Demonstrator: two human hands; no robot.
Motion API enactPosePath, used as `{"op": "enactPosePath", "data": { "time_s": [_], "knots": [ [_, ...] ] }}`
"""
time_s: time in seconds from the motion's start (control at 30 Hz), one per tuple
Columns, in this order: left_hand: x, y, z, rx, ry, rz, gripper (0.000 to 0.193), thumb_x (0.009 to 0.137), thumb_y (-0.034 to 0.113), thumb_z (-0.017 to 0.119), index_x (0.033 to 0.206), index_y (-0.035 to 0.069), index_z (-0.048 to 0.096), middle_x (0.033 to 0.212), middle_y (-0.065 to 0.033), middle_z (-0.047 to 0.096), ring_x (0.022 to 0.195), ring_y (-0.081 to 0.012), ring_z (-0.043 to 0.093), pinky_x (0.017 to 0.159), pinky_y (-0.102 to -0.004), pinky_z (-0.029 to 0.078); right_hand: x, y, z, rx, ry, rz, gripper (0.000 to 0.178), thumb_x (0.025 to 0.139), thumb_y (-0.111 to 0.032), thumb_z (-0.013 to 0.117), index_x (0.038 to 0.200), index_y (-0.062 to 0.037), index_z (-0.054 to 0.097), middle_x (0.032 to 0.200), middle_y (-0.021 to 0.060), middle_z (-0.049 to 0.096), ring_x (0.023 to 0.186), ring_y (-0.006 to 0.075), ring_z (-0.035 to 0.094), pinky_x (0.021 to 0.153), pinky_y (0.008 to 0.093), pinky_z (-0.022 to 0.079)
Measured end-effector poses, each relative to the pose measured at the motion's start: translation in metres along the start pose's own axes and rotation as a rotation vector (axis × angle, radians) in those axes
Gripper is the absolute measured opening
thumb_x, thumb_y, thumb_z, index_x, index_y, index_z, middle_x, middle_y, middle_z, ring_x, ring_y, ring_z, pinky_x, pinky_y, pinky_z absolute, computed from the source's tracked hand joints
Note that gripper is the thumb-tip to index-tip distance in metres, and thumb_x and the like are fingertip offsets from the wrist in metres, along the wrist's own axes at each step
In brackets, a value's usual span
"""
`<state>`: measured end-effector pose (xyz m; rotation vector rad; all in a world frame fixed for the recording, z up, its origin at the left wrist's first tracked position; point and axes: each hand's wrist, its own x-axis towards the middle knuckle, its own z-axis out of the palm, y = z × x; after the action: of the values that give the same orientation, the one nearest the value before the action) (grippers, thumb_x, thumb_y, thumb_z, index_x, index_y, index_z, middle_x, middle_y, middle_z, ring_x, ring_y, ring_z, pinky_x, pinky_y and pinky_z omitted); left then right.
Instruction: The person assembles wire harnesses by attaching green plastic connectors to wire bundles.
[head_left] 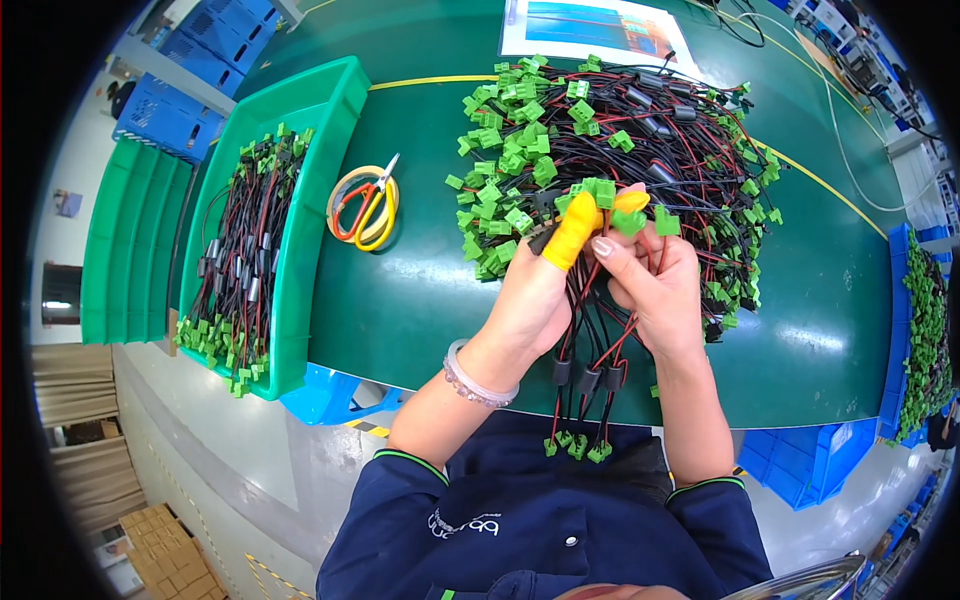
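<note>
My left hand (535, 295), yellow covers on its thumb and a fingertip, is closed round several thin red-and-black cables (590, 330). Green connectors (598, 192) stick up at its fingertips. Beside it, my right hand (662, 290) pinches cable ends with green connectors (665, 222), one blurred by motion. From between the hands the cables hang over the table's front edge. They carry black cylinders (588, 378) and end in green connectors (576, 446) against my dark shirt. Right behind both hands lies a large heap of similar cables (620, 130).
Left on the green table (420, 330), a green bin (345, 110) holds more cables (245, 250). Orange-and-yellow-handled scissors (373, 210) lie on a tape roll (337, 200). A printed sheet (560, 35) lies at the back. Far right stands a blue crate (893, 330) of green connectors.
</note>
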<state>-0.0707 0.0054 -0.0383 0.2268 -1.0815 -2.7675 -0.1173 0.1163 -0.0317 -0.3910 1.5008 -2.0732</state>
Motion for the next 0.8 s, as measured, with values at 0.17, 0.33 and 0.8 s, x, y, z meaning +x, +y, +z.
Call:
{"op": "enactPosePath", "data": {
  "time_s": [0.17, 0.33, 0.8],
  "knots": [
    [-0.0005, 0.0046, -0.0026, -0.167, -0.068, -0.076, 0.034, 0.092, 0.024, 0.047, 0.114, -0.001, 0.049, 0.114, -0.012, 0.056, 0.1, -0.018, 0.056, 0.087, -0.032, 0.046, 0.0005, 0.0023, -0.0034, 0.17, -0.121, 0.063, 0.007, 0.079, -0.006, 0.064, 0.079, -0.0008, 0.06, 0.054, -0.0077, 0.043, 0.043, -0.0009, 0.028, 0.038, 0.0187, 0.016],
    [-0.0014, 0.0037, -0.0027, -0.062, -0.105, -0.016, 0.032, 0.087, 0.014, 0.053, 0.115, -0.001, 0.051, 0.113, -0.0108, 0.057, 0.098, -0.0157, 0.055, 0.086, -0.0311, 0.046, 0.0001, 0.0035, -0.0021, 0.17, -0.141, 0.105, 0.011, 0.078, -0.005, 0.065, 0.072, -0.0028, 0.056, 0.056, -0.0065, 0.043, 0.043, -0.0007, 0.028, 0.038, 0.0185, 0.016],
    [0.0002, 0.002, -0.0058, -0.098, -0.049, 0.028, 0.035, 0.089, 0.017, 0.05, 0.118, -0.003, 0.049, 0.117, -0.0129, 0.054, 0.095, -0.0155, 0.056, 0.085, -0.0306, 0.046, 0.0013, 0.0075, 0.0034, -0.171, -0.096, -0.125, 0.02, 0.076, -0.004, 0.065, 0.069, -0.0058, 0.046, 0.06, -0.0073, 0.04, 0.053, -0.0007, 0.034, 0.047, 0.0185, 0.027]
  ]
}}
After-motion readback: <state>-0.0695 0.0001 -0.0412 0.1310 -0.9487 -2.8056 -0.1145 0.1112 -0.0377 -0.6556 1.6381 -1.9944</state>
